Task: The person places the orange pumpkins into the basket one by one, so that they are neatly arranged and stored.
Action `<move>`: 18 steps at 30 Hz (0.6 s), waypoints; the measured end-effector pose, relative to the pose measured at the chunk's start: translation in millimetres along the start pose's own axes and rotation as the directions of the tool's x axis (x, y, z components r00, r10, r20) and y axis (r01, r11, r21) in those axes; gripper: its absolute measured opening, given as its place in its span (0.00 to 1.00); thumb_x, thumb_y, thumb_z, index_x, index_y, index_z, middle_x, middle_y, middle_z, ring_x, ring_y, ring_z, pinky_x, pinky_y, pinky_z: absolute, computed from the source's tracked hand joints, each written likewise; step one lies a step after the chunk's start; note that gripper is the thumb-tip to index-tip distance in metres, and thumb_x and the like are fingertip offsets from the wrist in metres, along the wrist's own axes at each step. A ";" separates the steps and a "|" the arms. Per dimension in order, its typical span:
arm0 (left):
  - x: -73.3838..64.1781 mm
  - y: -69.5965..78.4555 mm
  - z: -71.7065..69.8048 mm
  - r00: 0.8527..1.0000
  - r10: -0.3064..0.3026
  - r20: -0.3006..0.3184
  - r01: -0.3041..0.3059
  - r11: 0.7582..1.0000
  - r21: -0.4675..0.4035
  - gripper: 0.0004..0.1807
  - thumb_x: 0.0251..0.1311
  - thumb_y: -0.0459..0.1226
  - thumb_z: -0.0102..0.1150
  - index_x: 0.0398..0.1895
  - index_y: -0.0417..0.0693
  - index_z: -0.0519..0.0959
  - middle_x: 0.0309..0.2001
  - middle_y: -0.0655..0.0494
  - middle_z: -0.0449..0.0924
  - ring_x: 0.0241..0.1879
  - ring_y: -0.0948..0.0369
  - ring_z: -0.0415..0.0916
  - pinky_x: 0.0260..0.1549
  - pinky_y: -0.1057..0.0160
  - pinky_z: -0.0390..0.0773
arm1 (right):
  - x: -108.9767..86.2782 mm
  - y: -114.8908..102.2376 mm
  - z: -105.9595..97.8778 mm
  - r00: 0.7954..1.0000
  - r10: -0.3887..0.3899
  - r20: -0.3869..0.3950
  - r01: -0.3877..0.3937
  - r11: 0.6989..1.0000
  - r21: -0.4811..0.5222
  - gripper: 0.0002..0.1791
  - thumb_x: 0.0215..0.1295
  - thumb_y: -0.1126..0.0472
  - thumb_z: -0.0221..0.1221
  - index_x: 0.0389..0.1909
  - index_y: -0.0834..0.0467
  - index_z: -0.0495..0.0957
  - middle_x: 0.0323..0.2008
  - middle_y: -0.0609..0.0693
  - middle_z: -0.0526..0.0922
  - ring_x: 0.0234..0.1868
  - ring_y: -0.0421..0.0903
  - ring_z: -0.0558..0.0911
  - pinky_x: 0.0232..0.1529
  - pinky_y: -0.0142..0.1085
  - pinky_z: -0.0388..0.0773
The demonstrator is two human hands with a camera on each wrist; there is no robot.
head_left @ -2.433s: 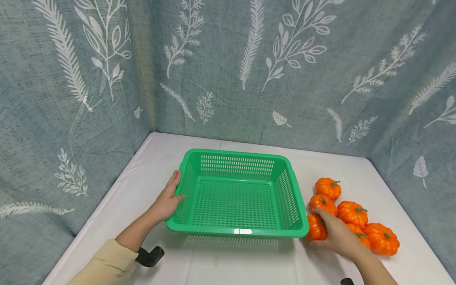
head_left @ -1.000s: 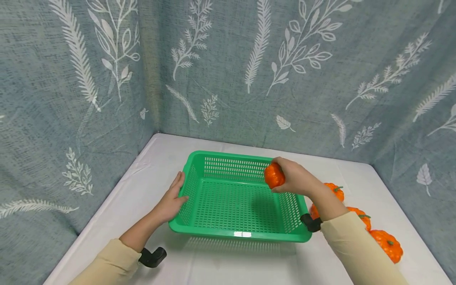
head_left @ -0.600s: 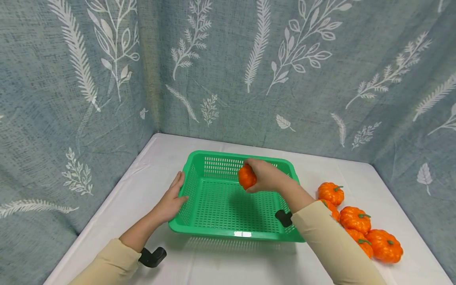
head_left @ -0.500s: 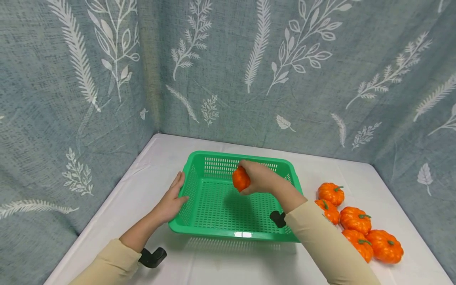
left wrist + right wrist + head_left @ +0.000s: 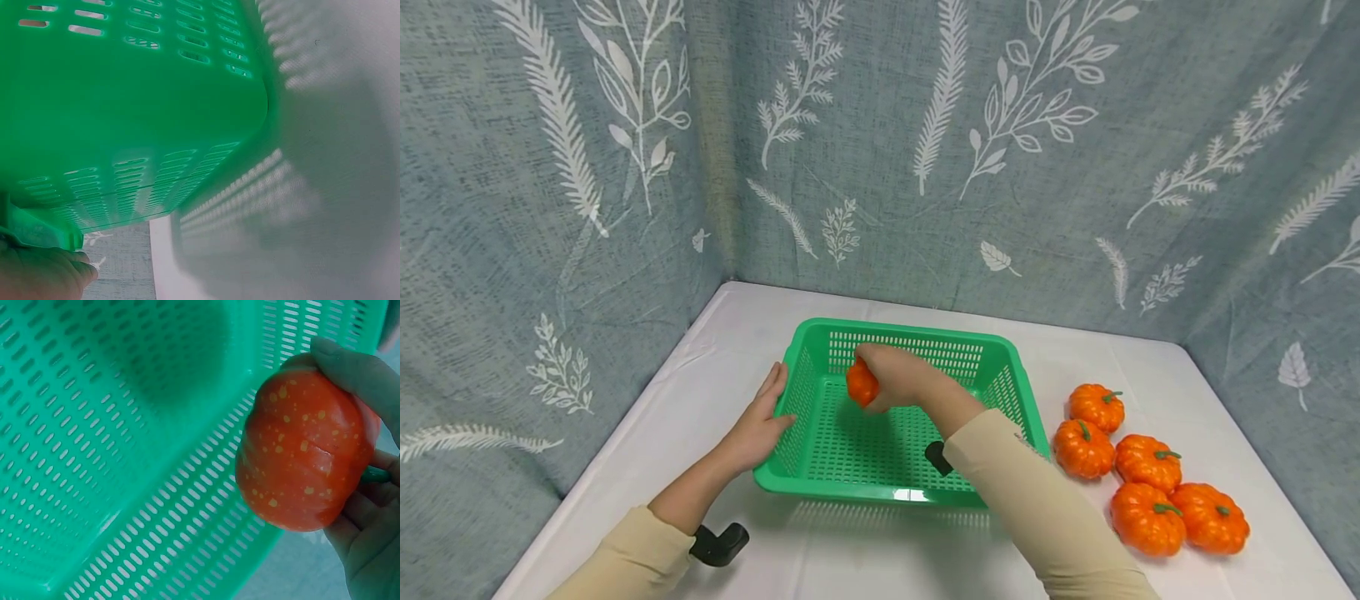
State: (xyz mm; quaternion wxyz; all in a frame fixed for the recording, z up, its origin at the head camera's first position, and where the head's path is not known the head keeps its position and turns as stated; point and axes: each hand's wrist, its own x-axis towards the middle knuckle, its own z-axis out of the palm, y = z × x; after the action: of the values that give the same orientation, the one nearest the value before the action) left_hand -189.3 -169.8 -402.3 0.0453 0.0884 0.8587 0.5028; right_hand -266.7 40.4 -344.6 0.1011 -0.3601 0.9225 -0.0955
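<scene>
A green plastic basket (image 5: 917, 489) with slotted walls sits on the white table. At its left side my left hand (image 5: 760, 433) holds the rim, thumb over the edge and fingers along the outside; the left wrist view catches part of that hand (image 5: 47, 275) beside the basket's outer wall (image 5: 144, 106). My right hand (image 5: 898, 379) grips a small orange pumpkin (image 5: 862, 383) above the basket floor, left of the middle. Seen from the right wrist, the pumpkin (image 5: 306, 450) has yellow specks, and its green stem points toward the palm. The thumb presses on one side.
Several orange pumpkins with green stems, one of them the near pumpkin (image 5: 1146, 521), lie on the table (image 5: 850, 558) right of the basket. A patterned blue-grey curtain (image 5: 880, 250) hangs behind and at both sides. Dark wrist devices (image 5: 720, 546) show on both arms.
My right hand has picked up a pumpkin from the right-hand group and carried it left over the basket. My left hand has stayed on the rim.
</scene>
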 end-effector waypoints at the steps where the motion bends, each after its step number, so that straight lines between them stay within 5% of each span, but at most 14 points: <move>1: 0.2 0.2 -0.5 1.000 -0.001 0.000 0.001 1.000 0.001 0.38 0.62 0.25 0.40 0.71 0.32 0.33 0.72 0.36 0.21 0.71 0.40 0.22 0.66 0.37 0.33 | 2.7 -1.3 1.5 1.000 0.003 0.006 -0.003 1.000 -0.007 0.33 0.45 0.59 0.71 0.52 0.60 0.68 0.45 0.51 0.78 0.44 0.46 0.77 0.45 0.34 0.77; 18: 3.6 -3.1 -5.3 1.000 0.008 0.023 -0.008 1.000 -0.004 0.38 0.62 0.25 0.40 0.71 0.31 0.33 0.72 0.36 0.21 0.71 0.40 0.22 0.66 0.37 0.33 | 29.3 -11.0 26.4 0.994 0.075 0.078 -0.069 0.995 -0.074 0.35 0.43 0.56 0.73 0.51 0.56 0.67 0.45 0.48 0.77 0.44 0.43 0.77 0.46 0.31 0.77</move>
State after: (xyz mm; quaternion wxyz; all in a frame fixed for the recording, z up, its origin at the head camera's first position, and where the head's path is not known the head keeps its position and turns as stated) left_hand -194.1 -175.1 -402.3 0.0536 0.0974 0.8567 0.5037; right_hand -273.9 9.7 -370.8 0.1288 -0.3334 0.9329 -0.0445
